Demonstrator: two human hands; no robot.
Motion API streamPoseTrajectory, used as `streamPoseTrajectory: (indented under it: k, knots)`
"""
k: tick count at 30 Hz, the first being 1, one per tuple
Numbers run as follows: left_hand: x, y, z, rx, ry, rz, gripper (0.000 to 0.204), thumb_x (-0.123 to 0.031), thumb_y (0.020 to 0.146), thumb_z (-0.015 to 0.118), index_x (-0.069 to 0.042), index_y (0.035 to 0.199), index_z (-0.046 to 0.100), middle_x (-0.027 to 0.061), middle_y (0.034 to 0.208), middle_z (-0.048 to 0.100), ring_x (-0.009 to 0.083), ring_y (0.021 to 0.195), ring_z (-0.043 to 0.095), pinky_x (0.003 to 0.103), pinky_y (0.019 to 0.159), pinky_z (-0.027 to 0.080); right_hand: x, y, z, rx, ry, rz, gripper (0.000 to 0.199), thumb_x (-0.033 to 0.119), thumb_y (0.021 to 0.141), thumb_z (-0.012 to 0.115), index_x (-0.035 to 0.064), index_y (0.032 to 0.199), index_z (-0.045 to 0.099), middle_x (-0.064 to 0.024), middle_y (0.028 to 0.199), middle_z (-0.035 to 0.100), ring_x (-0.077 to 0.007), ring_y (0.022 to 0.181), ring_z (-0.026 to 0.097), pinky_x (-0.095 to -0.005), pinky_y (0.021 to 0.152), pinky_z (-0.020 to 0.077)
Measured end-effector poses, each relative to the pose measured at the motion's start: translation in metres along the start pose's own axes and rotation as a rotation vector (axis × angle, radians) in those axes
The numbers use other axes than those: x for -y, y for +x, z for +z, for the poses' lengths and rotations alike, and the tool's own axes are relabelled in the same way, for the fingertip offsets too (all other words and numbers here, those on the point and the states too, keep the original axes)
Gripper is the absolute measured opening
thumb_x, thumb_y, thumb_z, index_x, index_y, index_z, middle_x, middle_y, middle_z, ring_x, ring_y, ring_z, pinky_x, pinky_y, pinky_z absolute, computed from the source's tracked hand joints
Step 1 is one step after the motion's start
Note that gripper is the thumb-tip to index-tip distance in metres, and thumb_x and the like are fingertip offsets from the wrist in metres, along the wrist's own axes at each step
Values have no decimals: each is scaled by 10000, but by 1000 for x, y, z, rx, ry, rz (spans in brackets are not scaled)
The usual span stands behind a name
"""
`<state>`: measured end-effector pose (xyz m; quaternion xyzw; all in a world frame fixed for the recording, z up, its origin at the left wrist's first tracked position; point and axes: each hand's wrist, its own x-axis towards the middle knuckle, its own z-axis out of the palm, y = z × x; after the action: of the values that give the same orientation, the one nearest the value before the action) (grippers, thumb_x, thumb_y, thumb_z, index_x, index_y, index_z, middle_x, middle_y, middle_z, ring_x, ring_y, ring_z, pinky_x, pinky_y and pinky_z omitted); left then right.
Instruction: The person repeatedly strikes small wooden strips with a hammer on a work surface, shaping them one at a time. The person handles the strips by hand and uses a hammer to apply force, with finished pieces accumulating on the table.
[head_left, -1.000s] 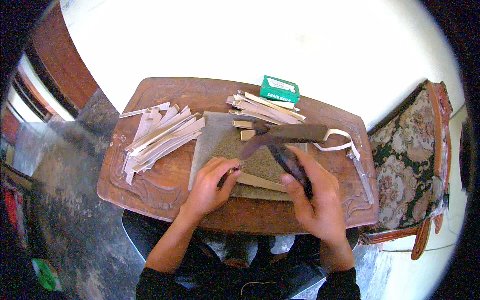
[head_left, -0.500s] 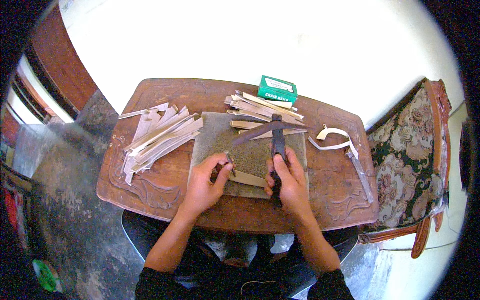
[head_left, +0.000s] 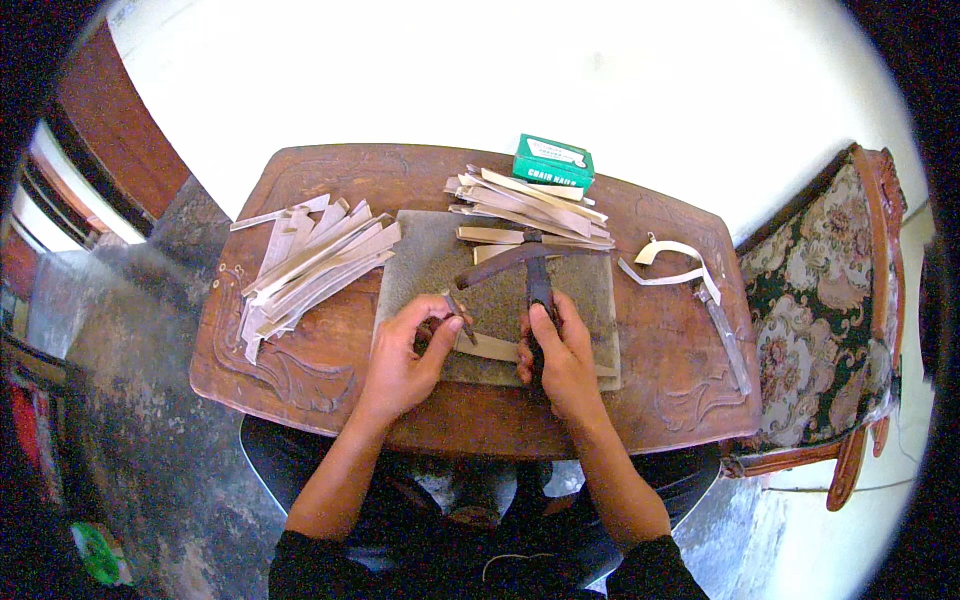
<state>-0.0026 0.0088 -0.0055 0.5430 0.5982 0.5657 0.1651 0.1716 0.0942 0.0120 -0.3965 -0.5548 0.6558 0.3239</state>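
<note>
My left hand (head_left: 405, 350) is closed, its thumb and fingers pinching a short dark metal rod (head_left: 460, 313) that looks like a punch. The rod stands tilted over a pale flat strip (head_left: 490, 347) lying on a grey slab (head_left: 425, 265). Part of that strip is hidden behind my left fingers. My right hand (head_left: 560, 352) wraps round the handle of a hammer (head_left: 497, 265). Its long, dark, slightly curved head points left and is near the rod's top, apparently apart from it.
Pale strips are heaped at the left (head_left: 325, 265) and in a second pile (head_left: 525, 205) behind the hammer. A green box (head_left: 553, 163) stands at the back. A curled strip (head_left: 692, 258) lies at the right of the carved wooden table (head_left: 420, 165). A patterned chair (head_left: 820, 310) stands beyond.
My right hand has brought the hammer to the left, nearer the rod. My left hand keeps its pinch on the rod. The whole view has shifted slightly.
</note>
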Motion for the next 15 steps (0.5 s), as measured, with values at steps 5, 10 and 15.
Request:
streamPoseTrajectory:
  k: [5,10,15]
  knots:
    - [4,0,0,69,67,-55,119,-84,909,679,-14,982,614,115,915,686,208,790,668,314,686,509,-4,1,0,-19,9,-37,286,308,1019,532,68,1174,529,13,741,511,-85,546,495,-258,451,418]
    - [4,-2,1,56,64,19,137,-76,914,666,-19,1036,639,121,936,690,226,807,665,318,695,511,-1,1,0,3,12,-12,232,247,1017,529,63,1157,498,-9,842,513,-81,584,490,-244,451,421]
    - [-2,0,-1,110,41,10,169,-61,913,656,-26,1078,653,126,957,698,249,843,669,331,719,518,0,1,0,8,22,1,283,251,1016,534,65,1224,491,-16,852,524,-87,590,497,-245,453,421]
